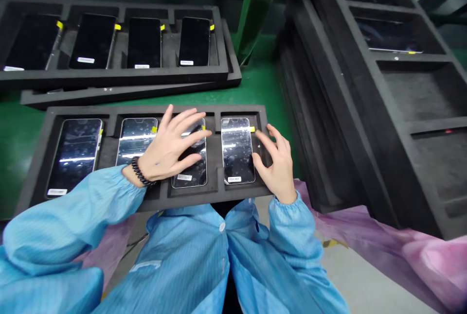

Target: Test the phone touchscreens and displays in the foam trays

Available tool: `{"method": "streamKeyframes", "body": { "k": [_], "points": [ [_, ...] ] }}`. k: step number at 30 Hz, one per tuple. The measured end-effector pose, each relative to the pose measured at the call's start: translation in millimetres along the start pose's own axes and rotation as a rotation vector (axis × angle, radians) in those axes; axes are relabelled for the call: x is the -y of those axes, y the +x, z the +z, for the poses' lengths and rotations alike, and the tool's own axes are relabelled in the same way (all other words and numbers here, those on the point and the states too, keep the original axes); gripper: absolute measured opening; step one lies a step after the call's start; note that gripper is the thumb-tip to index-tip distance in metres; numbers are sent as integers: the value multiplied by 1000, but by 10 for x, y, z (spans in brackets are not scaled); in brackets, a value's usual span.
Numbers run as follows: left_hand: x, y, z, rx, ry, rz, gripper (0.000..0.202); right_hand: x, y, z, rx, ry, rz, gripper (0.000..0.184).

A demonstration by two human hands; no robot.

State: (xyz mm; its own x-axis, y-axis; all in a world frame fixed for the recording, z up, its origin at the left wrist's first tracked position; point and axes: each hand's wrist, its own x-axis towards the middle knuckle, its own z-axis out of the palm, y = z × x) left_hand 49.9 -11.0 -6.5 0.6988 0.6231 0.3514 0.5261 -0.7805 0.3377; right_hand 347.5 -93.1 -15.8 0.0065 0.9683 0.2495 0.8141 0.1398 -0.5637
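A black foam tray (109, 111) lies on the green surface in front of me, holding several smartphones in separate pockets with their glossy screens up. My left hand (166, 146), with a black beaded bracelet at its wrist, lies spread over the third phone (193, 176) and also hides the right edge of the second phone (136, 138). My right hand (277, 170) touches the right side of the fourth phone (237, 151), fingers apart. The first phone (75, 158) sits untouched at the left. Small yellow tabs (252, 129) stick out beside the phones.
Beyond my hands, a foam tray (109, 78) holds several dark phones and rests on another tray (233, 66). Stacked foam trays (365, 110) rise on the right, with a phone (388, 34) in a far pocket. Purple plastic sheeting (365, 236) hangs at lower right.
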Motion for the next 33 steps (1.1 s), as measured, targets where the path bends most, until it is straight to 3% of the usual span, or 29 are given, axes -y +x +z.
{"method": "streamKeyframes", "body": {
  "k": [2, 4, 7, 12, 15, 22, 24, 26, 30, 33],
  "points": [
    [-76, -73, -165, -71, -20, -116, 54, 34, 1, -81, 37, -10, -59, 76],
    [-177, -197, -319, -73, -21, -220, 58, 60, -2, -157, 82, -13, -138, 83],
    [-297, -458, -403, -22, 27, -223, 58, 78, -10, -187, 118, -44, -284, 62],
    [-293, -775, -248, -84, 57, -132, 51, 79, -6, -84, 150, -102, -367, 35],
    [-241, -784, -206, -131, 16, -125, 44, 75, -1, -67, 123, -109, -415, 22],
    [-190, -719, -201, -62, 2, -47, 37, 46, 4, -97, 78, -93, -471, 19],
    [-179, -710, -159, 4, 20, -61, 37, 31, 14, -81, 123, -79, -453, 17],
    [-166, -701, -102, 47, 55, -164, 42, 15, 31, -49, 197, -88, -360, 23],
    [-159, -682, -65, -55, 62, -377, 60, 12, 96, -19, 200, -112, -152, 58],
    [-161, -619, -207, -98, 92, -388, 59, 80, 193, -130, 114, -116, -151, 61]
  ]
}}
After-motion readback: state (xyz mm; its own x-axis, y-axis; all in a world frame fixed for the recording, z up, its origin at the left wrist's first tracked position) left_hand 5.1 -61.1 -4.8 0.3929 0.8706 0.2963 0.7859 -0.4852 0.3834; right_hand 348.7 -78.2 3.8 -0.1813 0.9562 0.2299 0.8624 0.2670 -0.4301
